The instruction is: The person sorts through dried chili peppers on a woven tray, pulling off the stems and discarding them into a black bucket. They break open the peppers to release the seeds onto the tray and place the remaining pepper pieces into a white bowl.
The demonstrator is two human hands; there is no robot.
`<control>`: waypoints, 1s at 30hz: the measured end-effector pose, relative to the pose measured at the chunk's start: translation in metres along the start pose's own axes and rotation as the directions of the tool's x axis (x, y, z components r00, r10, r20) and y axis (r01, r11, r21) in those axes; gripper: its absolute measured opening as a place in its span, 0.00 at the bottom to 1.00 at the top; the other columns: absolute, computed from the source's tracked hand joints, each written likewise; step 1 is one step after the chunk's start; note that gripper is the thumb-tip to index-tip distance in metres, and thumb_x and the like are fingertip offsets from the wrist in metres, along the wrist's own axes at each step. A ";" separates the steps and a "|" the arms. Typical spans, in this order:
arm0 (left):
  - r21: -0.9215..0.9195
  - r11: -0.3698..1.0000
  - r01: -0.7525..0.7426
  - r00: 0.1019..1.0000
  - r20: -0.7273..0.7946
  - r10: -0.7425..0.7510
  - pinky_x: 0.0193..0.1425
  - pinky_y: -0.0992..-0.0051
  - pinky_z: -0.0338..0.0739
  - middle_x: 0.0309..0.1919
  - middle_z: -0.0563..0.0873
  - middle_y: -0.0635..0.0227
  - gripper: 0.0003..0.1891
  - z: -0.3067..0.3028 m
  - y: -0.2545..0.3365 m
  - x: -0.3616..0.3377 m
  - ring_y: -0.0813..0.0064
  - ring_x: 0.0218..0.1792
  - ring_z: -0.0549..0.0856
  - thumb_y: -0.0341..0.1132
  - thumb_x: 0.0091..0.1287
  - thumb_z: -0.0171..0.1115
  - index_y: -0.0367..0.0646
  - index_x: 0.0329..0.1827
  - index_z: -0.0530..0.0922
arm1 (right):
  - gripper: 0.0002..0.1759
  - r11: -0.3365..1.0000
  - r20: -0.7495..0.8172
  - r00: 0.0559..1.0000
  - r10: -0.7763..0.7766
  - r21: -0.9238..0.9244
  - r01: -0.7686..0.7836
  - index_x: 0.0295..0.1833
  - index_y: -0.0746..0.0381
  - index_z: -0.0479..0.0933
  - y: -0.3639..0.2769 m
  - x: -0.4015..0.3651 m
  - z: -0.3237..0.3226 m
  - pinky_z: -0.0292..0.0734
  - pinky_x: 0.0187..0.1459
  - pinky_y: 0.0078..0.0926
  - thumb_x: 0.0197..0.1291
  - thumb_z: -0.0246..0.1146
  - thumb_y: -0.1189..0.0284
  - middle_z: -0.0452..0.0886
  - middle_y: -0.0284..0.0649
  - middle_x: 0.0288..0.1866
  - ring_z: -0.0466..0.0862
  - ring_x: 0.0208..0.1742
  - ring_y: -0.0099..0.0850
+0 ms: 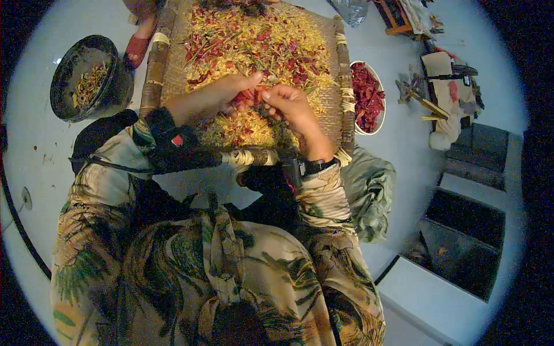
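A woven tray (341, 69) with a wooden rim holds yellow bits (306, 34) mixed with red dried pieces and green stems. Above the tray's near half, my left hand (236, 91) is closed around red pieces (247, 99), its thumb raised. Close beside it on the right, my right hand (288, 106) pinches at the same red pieces with thumb and forefinger. The undersides of both hands' fingers are partly hidden.
A black bucket (124, 86) with stems and red bits stands left of the tray. At its right sits a white bowl (381, 112) of red dried pieces. Another person's foot (137, 51) is at the upper left. A greenish sack (369, 190) lies near my right sleeve.
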State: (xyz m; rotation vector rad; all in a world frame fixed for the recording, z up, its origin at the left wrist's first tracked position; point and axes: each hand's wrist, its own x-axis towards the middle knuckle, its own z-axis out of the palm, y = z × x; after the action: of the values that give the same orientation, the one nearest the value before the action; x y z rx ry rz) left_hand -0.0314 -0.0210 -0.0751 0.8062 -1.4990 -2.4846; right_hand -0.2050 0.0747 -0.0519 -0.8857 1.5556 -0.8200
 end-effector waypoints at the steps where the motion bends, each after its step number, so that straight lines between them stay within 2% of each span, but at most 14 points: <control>1: 0.014 1.000 0.011 1.000 -0.002 -0.011 0.20 0.84 0.64 0.18 0.73 0.76 0.26 0.001 0.000 0.001 0.87 0.18 0.70 0.62 0.64 0.50 0.46 0.26 0.74 | 0.09 1.000 0.001 1.000 -0.021 -0.013 0.021 0.34 0.59 0.78 0.001 0.000 0.002 0.63 0.23 0.12 0.59 0.63 0.64 0.77 0.26 0.24 0.72 0.23 0.15; 3: 0.044 0.998 0.033 0.999 -0.005 -0.033 0.21 0.84 0.64 0.19 0.73 0.77 0.25 0.003 -0.003 0.005 0.86 0.19 0.70 0.61 0.64 0.51 0.46 0.27 0.74 | 0.11 0.999 -0.001 1.000 -0.008 0.047 0.008 0.33 0.59 0.78 0.005 0.002 0.003 0.64 0.22 0.14 0.59 0.63 0.63 0.76 0.27 0.24 0.72 0.23 0.15; 4: -0.021 1.000 0.007 0.997 0.072 -0.005 0.28 0.82 0.68 0.26 0.77 0.77 0.15 -0.001 -0.007 0.012 0.85 0.24 0.73 0.51 0.65 0.54 0.49 0.35 0.76 | 0.11 0.996 -0.007 1.000 -0.008 0.092 0.008 0.32 0.59 0.78 0.006 0.002 0.005 0.65 0.22 0.15 0.59 0.63 0.63 0.76 0.27 0.24 0.72 0.23 0.15; 8: -0.205 0.977 -0.057 0.998 0.011 0.061 0.25 0.81 0.67 0.21 0.74 0.76 0.14 -0.003 -0.015 0.019 0.83 0.22 0.72 0.47 0.67 0.54 0.47 0.30 0.74 | 0.15 0.958 -0.108 0.994 0.024 0.286 0.008 0.42 0.62 0.75 0.015 0.007 0.004 0.77 0.30 0.22 0.64 0.56 0.61 0.78 0.34 0.33 0.78 0.29 0.24; 9: -0.169 0.971 -0.169 0.986 -0.040 0.165 0.26 0.81 0.68 0.21 0.75 0.76 0.14 -0.001 -0.017 0.021 0.82 0.23 0.73 0.46 0.67 0.54 0.47 0.30 0.74 | 0.16 0.932 -0.162 0.986 0.049 0.363 0.013 0.44 0.63 0.74 0.014 0.005 0.010 0.79 0.33 0.24 0.65 0.54 0.60 0.79 0.36 0.35 0.80 0.30 0.26; 11: -0.085 0.918 -0.388 0.919 -0.109 0.378 0.28 0.79 0.70 0.22 0.75 0.75 0.12 0.008 -0.015 0.027 0.81 0.25 0.75 0.43 0.67 0.54 0.46 0.30 0.74 | 0.23 0.853 0.029 0.999 0.035 0.521 -0.045 0.50 0.66 0.72 0.016 0.000 0.017 0.82 0.39 0.32 0.66 0.50 0.55 0.79 0.43 0.43 0.82 0.39 0.36; 12: 0.248 0.873 -0.421 0.876 -0.139 0.462 0.31 0.77 0.71 0.23 0.77 0.70 0.10 0.002 -0.017 0.033 0.77 0.26 0.76 0.39 0.67 0.54 0.43 0.32 0.75 | 0.24 0.762 0.097 0.988 0.117 0.630 -0.152 0.51 0.65 0.71 0.021 0.000 0.023 0.82 0.39 0.35 0.67 0.49 0.53 0.79 0.43 0.42 0.82 0.38 0.37; 17: 0.797 0.357 -0.487 0.660 0.068 0.748 0.40 0.73 0.73 0.32 0.79 0.60 0.08 0.043 0.005 0.008 0.67 0.34 0.79 0.35 0.64 0.55 0.38 0.37 0.75 | 0.21 0.078 0.133 0.988 -0.076 0.989 -0.127 0.47 0.60 0.72 0.029 0.004 0.048 0.81 0.41 0.31 0.67 0.48 0.53 0.78 0.40 0.40 0.81 0.41 0.33; 18: 0.855 0.220 -0.470 0.624 0.146 0.767 0.42 0.72 0.73 0.35 0.79 0.59 0.08 0.046 0.005 0.007 0.66 0.37 0.80 0.34 0.64 0.56 0.38 0.38 0.75 | 0.20 0.131 0.103 0.992 -0.073 0.987 -0.093 0.47 0.59 0.72 0.036 0.006 0.045 0.78 0.45 0.32 0.66 0.49 0.53 0.78 0.39 0.41 0.80 0.43 0.33; 21: 0.775 0.282 -0.566 0.665 0.227 0.711 0.48 0.70 0.73 0.41 0.80 0.58 0.08 0.045 0.011 0.007 0.65 0.46 0.79 0.33 0.63 0.56 0.37 0.41 0.76 | 0.17 0.243 0.005 0.998 -0.055 0.970 0.008 0.46 0.56 0.74 0.043 0.007 0.035 0.74 0.52 0.35 0.65 0.51 0.54 0.78 0.37 0.43 0.77 0.48 0.33; 23: 0.637 0.481 -0.602 0.705 0.142 0.695 0.52 0.69 0.72 0.43 0.80 0.59 0.09 0.051 0.017 0.001 0.66 0.48 0.79 0.32 0.63 0.56 0.38 0.43 0.76 | 0.16 0.254 -0.068 0.997 -0.029 0.964 0.073 0.45 0.58 0.73 0.034 0.003 0.028 0.74 0.51 0.35 0.65 0.51 0.57 0.79 0.38 0.42 0.77 0.47 0.34; 26: 0.517 0.520 -0.680 0.651 0.100 0.752 0.55 0.69 0.71 0.45 0.80 0.60 0.10 0.059 0.036 -0.005 0.67 0.49 0.79 0.32 0.64 0.55 0.38 0.46 0.76 | 0.14 0.259 -0.133 0.962 -0.239 0.946 0.195 0.42 0.62 0.73 0.059 0.024 0.004 0.76 0.50 0.38 0.64 0.52 0.63 0.78 0.42 0.41 0.77 0.46 0.38; 29: 0.570 0.522 -0.635 0.643 0.014 0.766 0.53 0.72 0.71 0.43 0.81 0.62 0.10 0.054 0.043 -0.008 0.71 0.45 0.79 0.32 0.65 0.54 0.38 0.45 0.76 | 0.14 -0.070 -0.271 0.962 0.028 0.960 0.272 0.40 0.67 0.71 0.019 0.009 -0.027 0.76 0.51 0.45 0.62 0.53 0.64 0.77 0.48 0.41 0.76 0.46 0.42; 30: 0.602 0.539 -0.589 0.657 -0.031 0.753 0.51 0.74 0.71 0.41 0.81 0.63 0.09 0.049 0.043 -0.010 0.72 0.44 0.80 0.32 0.65 0.54 0.37 0.45 0.76 | 0.16 -0.131 -0.311 0.950 -0.005 0.942 0.308 0.41 0.68 0.70 0.021 0.011 -0.053 0.75 0.52 0.47 0.62 0.53 0.64 0.76 0.50 0.41 0.76 0.47 0.43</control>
State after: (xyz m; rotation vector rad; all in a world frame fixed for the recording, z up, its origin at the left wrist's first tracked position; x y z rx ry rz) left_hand -0.0549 -0.0003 -0.0171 0.4519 -1.9406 -1.3015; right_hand -0.2607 0.0772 -0.0671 0.2935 0.4359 -1.9556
